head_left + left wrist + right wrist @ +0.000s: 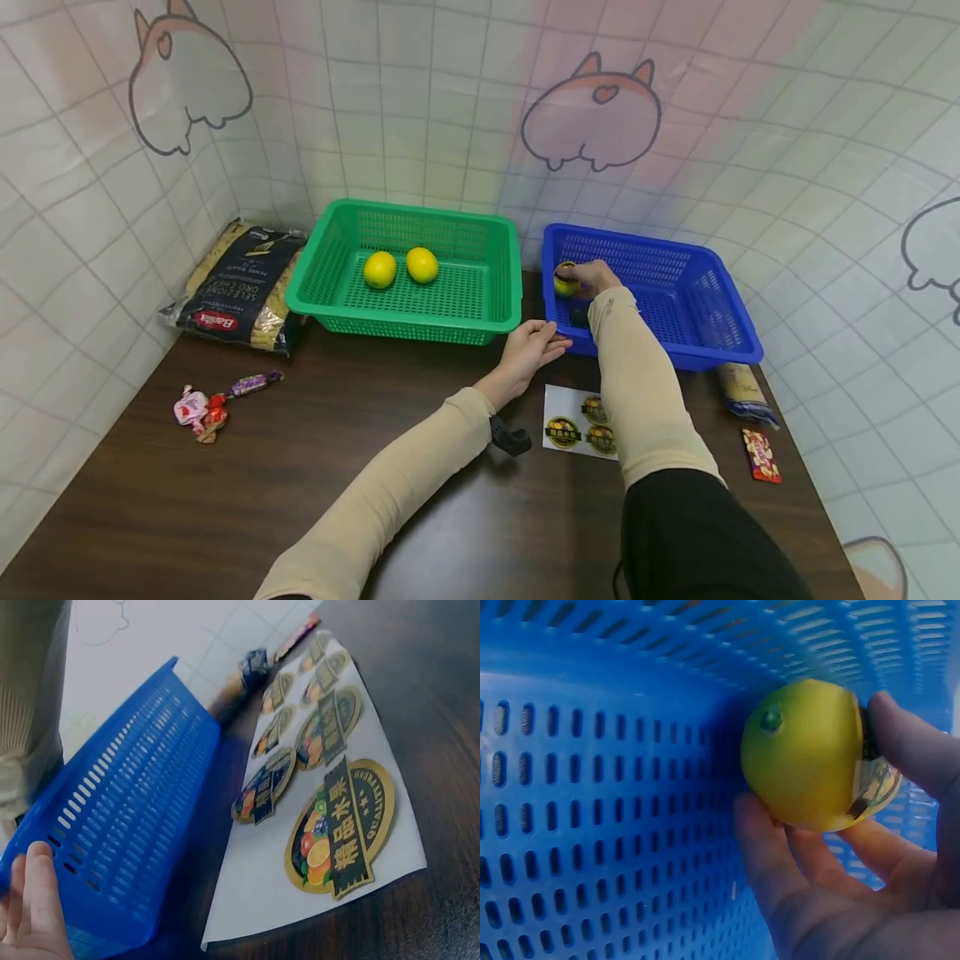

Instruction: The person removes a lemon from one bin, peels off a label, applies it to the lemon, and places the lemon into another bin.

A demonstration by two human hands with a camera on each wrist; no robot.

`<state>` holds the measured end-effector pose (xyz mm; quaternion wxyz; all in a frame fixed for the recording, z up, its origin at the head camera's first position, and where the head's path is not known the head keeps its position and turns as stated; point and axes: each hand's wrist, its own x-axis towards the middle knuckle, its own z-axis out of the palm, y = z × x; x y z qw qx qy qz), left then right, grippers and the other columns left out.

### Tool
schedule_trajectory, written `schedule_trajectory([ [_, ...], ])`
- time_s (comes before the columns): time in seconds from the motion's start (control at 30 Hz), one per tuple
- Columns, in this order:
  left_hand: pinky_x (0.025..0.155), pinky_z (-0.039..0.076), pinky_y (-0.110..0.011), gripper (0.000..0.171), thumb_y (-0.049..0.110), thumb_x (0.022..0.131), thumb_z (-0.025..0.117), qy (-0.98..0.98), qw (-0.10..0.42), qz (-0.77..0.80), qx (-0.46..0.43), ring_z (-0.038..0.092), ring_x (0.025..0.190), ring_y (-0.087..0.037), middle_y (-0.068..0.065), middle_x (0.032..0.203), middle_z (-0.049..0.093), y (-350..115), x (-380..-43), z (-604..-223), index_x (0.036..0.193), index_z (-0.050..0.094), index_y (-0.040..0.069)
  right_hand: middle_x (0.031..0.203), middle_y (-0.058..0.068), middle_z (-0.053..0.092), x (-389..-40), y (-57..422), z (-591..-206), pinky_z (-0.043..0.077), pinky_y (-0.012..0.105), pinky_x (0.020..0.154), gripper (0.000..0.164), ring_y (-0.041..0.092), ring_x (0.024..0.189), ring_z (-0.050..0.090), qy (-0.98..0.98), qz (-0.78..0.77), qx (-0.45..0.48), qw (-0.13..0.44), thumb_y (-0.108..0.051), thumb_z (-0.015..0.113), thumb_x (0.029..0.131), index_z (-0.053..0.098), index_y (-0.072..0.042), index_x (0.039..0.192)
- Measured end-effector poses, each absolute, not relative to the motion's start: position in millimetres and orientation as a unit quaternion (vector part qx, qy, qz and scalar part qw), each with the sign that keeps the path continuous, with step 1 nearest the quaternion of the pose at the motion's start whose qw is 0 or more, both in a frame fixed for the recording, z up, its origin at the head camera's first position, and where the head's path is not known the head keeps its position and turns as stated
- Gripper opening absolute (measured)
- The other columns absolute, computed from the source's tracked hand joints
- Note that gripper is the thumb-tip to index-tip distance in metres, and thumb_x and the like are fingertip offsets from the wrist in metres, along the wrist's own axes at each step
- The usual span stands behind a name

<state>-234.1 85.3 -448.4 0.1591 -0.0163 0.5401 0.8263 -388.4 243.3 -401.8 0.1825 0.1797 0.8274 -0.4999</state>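
Inside the blue basket (720, 333), at its left end, my right hand (596, 277) grips a yellow lemon (802, 754). Thumb and fingers hold it from either side in the right wrist view, where a dark and gold sticker (868, 735) shows on its skin beside the thumb. My left hand (527, 354) touches the blue basket's near left corner with fairly straight fingers (43, 892). Just in front of that basket lies a white sheet (558, 400) of oval fruit stickers (341, 829). Two more lemons (380, 270) lie in the green basket (405, 325) to the left.
A large pasta bag (240, 287) leans by the green basket's left side. Wrapped candies (202, 411) lie on the left of the dark table (300, 483). Right of the blue basket are another pasta packet (744, 392) and a red packet (761, 456). Tiled-pattern sheeting (420, 100) rises behind.
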Motion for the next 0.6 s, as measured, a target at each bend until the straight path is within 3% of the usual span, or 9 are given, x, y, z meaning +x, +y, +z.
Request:
schedule_trajectory([
  [0.3,0.093,0.060,-0.031,0.021,0.022,0.105,0.050,0.555,0.150,0.818,-0.018,0.072,0.109,-0.026,-0.019,0.114,0.070,92,-228,-447,0.117,0.054,0.004,0.146,0.020,0.050,-385,248,-407,0.044,0.043,0.115,0.066,0.032,0.130,0.055,0.866,-0.439,0.180,0.161,-0.040,0.065,0.095,0.047,0.004,0.141],
  [0.5,0.092,0.060,-0.031,0.020,0.020,0.105,0.051,0.561,0.145,0.814,-0.030,0.073,0.108,-0.027,-0.019,0.114,0.069,91,-229,-443,0.116,0.054,0.003,0.149,0.022,0.047,-377,255,-395,0.045,0.047,0.112,0.082,0.036,0.126,0.055,0.907,-0.368,0.144,0.146,-0.052,0.055,0.098,0.031,0.006,0.152],
  [0.57,0.091,0.060,-0.030,0.021,0.020,0.105,0.051,0.563,0.146,0.813,-0.035,0.073,0.108,-0.027,-0.019,0.114,0.069,90,-230,-441,0.117,0.055,0.003,0.153,0.023,0.043,-371,257,-384,0.044,0.049,0.114,0.087,0.038,0.132,0.051,0.916,-0.353,0.131,0.138,-0.057,0.051,0.098,0.027,0.005,0.154],
  [0.6,0.091,0.060,-0.030,0.022,0.020,0.105,0.052,0.565,0.145,0.811,-0.037,0.073,0.108,-0.027,-0.019,0.114,0.069,89,-231,-441,0.118,0.055,0.003,0.143,0.024,0.051,-368,258,-378,0.045,0.049,0.111,0.087,0.040,0.125,0.053,0.917,-0.358,0.121,0.126,-0.057,0.051,0.098,0.027,0.004,0.154],
])
